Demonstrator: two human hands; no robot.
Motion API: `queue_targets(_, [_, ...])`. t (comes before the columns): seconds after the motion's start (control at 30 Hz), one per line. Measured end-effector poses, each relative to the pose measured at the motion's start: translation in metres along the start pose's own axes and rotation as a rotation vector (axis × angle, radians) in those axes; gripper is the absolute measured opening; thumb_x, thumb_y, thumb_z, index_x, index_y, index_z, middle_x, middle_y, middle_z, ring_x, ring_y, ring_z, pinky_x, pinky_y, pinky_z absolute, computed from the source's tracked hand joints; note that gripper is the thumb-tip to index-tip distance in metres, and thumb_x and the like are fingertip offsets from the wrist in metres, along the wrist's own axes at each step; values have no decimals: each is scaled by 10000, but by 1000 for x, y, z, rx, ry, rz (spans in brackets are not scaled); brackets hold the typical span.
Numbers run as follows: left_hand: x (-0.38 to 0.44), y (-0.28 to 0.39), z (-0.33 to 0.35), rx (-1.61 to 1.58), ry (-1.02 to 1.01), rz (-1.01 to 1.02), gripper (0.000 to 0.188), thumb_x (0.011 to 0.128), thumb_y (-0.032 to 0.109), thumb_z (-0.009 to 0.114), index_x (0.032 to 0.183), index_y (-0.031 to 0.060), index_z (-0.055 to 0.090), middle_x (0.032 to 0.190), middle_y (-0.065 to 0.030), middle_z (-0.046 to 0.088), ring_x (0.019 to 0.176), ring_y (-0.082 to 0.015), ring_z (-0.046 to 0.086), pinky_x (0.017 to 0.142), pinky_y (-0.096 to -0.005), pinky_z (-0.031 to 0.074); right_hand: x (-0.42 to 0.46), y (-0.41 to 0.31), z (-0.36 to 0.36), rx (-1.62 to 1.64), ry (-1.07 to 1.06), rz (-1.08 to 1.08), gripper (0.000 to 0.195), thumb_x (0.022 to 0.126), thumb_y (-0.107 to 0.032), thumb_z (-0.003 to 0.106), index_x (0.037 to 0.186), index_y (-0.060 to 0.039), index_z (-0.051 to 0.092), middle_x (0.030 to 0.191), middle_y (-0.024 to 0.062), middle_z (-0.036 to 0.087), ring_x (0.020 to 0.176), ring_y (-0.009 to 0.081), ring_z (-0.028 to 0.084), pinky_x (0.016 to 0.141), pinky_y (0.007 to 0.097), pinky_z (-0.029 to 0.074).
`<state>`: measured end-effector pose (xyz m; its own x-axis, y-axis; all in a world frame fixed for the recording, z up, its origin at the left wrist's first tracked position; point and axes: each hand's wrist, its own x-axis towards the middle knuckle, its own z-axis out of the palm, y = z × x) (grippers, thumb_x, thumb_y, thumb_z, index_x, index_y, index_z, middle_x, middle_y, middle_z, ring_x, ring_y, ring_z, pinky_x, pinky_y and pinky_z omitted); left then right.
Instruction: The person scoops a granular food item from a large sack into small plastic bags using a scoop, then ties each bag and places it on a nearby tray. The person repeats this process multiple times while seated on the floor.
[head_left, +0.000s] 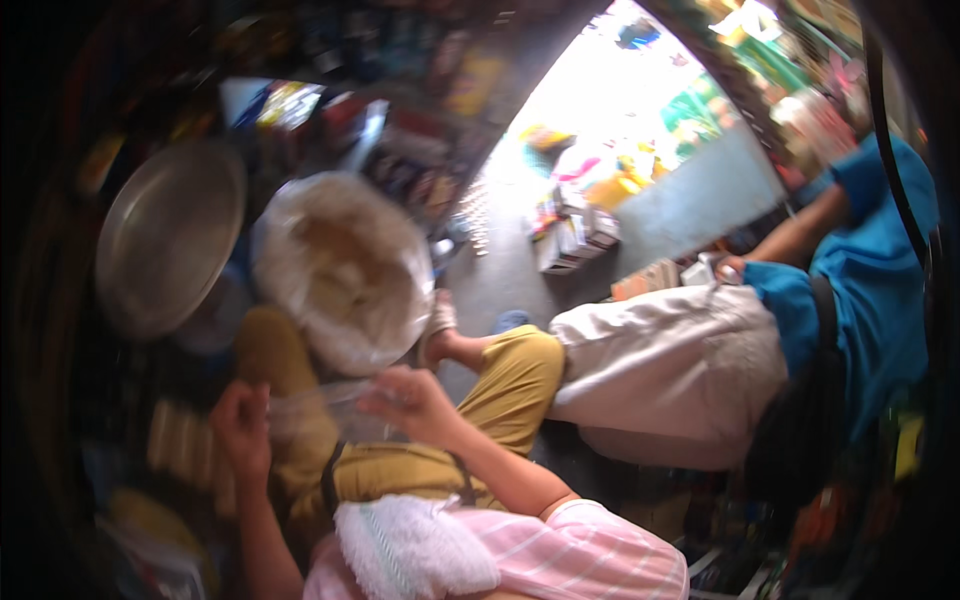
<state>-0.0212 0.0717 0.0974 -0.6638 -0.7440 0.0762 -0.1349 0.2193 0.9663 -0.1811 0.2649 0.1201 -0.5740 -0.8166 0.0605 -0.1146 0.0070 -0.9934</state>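
A thin strip of clear plastic film (319, 411), blurred by motion and perhaps a bag, is stretched between my two hands over my lap. My left hand (244, 427) pinches one end of it, above my left leg. At the other end, the fingers of my right hand (409, 401) hold the film just below an open sack. That sack (274, 262) has a whitish plastic rim folded outward and stands in front of my knees. Pale yellowish contents (349, 281) lie inside it, too blurred to identify. A wide metal basin (172, 232) is tilted to the sack's left.
To my right sits a person (862, 277) in a blue shirt and light trousers. Boxes (577, 232) stand by a bright doorway (600, 97), on the grey floor (495, 270). Blurred packaged goods (405, 127) line the far side. A white towel (412, 547) lies on my shirt.
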Motion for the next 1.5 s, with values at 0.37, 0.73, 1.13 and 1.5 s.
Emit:
queue_targets(0.37, [13, 18, 33, -511, -176, -267, 150, 833, 26, 656, 848, 99, 526, 802, 37, 531, 752, -45, 521, 665, -190, 420, 27, -19, 7, -453, 237, -241, 210, 750, -136, 734, 868, -42, 588, 865, 91, 554, 784, 226, 564, 714, 341, 426])
queue_targets(0.73, [22, 24, 31, -108, -155, -153, 260, 794, -45, 600, 745, 103, 391, 741, 49, 384, 689, -56, 394, 661, -194, 359, 64, -2, 14, 40, 35, -22, 106, 734, -2, 635, 755, 16, 532, 790, 68, 522, 722, 144, 516, 643, 269, 400])
queue_targets(1.13, [36, 18, 15, 89, 173, 256, 151, 780, -130, 460, 829, -2, 523, 1099, -107, 507, 873, -179, 500, 723, -283, 414, 60, 2, 48, -370, 144, -316, 253, 611, 39, 595, 842, -62, 614, 1045, 107, 524, 912, 302, 534, 757, 342, 451])
queue_targets(1.5, [43, -24, -14, 577, -83, 263, 587, 728, -158, 418, 1238, 78, 590, 1424, -113, 419, 1199, -265, 476, 822, -295, 425, 63, 16, 68, -922, -71, -291, 410, 695, -87, 628, 1104, -100, 640, 1391, 184, 392, 1287, 411, 336, 977, 479, 377])
